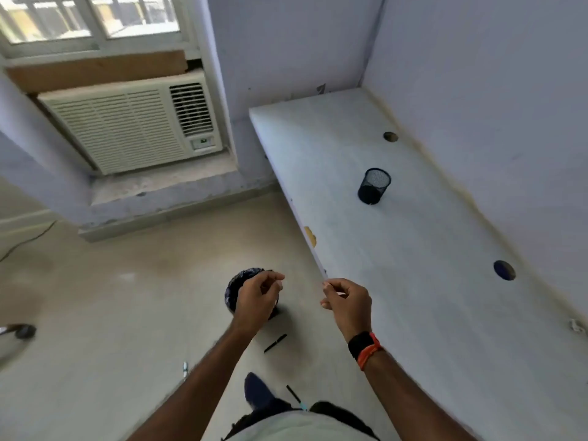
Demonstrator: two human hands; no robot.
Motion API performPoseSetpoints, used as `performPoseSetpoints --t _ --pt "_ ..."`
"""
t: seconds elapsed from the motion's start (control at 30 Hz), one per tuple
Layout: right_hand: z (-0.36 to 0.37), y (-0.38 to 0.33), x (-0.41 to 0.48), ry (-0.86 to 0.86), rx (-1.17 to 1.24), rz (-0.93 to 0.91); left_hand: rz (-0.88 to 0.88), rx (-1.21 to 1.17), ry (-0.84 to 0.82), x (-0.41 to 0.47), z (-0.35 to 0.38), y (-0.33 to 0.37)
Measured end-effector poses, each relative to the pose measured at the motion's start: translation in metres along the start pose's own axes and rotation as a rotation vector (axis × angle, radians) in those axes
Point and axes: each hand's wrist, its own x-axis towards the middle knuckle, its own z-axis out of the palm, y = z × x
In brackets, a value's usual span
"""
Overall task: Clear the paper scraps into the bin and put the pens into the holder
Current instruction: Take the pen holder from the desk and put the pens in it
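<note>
- The left hand [257,297] hung over the floor bin [237,286] and the right hand [346,300] beside it, fingers curled and pinched; whether they held scraps could not be told.
- Two pens [275,343] lay on the floor, well apart from the holder [374,186] on the desk [429,233].
- Scrap-dropping appeared to be in hand; next would likely come stooping for the pens.

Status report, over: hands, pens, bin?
Left hand over bin, right hand by desk edge; both curled, contents unclear. Pens on floor; holder upright on desk. Scrap on desk. Nothing blocking holder.

Head-worn wide view, steeply down, close over left hand [254,297], right hand [348,302], floor [111,297], desk [413,249].
</note>
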Motion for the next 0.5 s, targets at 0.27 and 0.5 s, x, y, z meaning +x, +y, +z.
performPoseSetpoints --t 0.27,0.5 --pt "-0.022 -0.015 0.116 0.237 0.158 0.061 0.072 0.06 -0.148 0.126 0.039 0.064" --pt "-0.011 0.0 0.273 0.283 0.033 0.177 0.005 0.115 -0.267 0.217 0.082 0.082"
